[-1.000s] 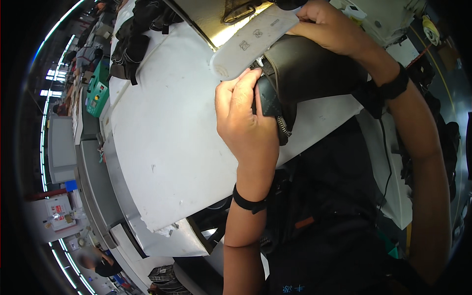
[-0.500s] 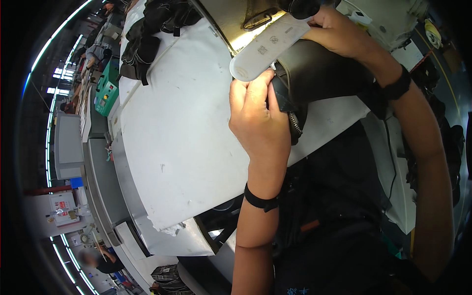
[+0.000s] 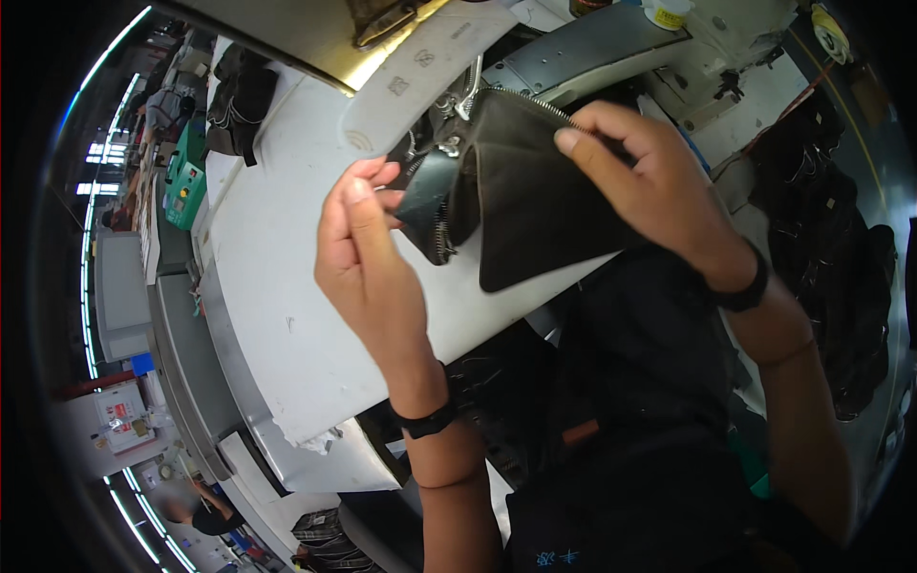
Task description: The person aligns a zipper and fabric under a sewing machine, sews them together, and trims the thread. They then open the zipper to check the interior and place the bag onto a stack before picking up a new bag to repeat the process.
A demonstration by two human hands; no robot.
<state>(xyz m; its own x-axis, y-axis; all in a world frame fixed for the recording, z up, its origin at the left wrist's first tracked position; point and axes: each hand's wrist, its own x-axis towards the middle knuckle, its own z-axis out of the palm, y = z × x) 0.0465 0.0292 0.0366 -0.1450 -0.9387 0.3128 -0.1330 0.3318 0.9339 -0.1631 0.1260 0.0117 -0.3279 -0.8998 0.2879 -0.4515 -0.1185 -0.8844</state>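
Note:
A dark brown zippered fabric piece [image 3: 544, 205], perhaps a pouch or bag part, hangs spread between my hands above the white tabletop. A metal zip runs along its upper edge, and a second toothed strip shows near its left end. My right hand [image 3: 659, 181] grips the upper right edge, thumb on top. My left hand [image 3: 368, 258] is closed at a shiny dark flap [image 3: 427, 189] on the left end, fingers curled; part of the grip is hidden. Just beyond, a grey-white machine arm cover [image 3: 430, 76] and metal presser parts [image 3: 466, 100] stand close to the fabric.
The machine's dark metal bed [image 3: 583, 48] reaches behind the fabric. A small white tub [image 3: 669, 11] stands at the far right. Dark bags [image 3: 239, 95] lie at the back left, more dark goods [image 3: 826, 258] at the right. A green box [image 3: 186, 181] sits beyond the table; another person [image 3: 215, 516] is far left.
Both hands have moved left and nearer with the fabric piece, bringing it out from the machine and opening it to view. My right hand has come from behind the arm cover.

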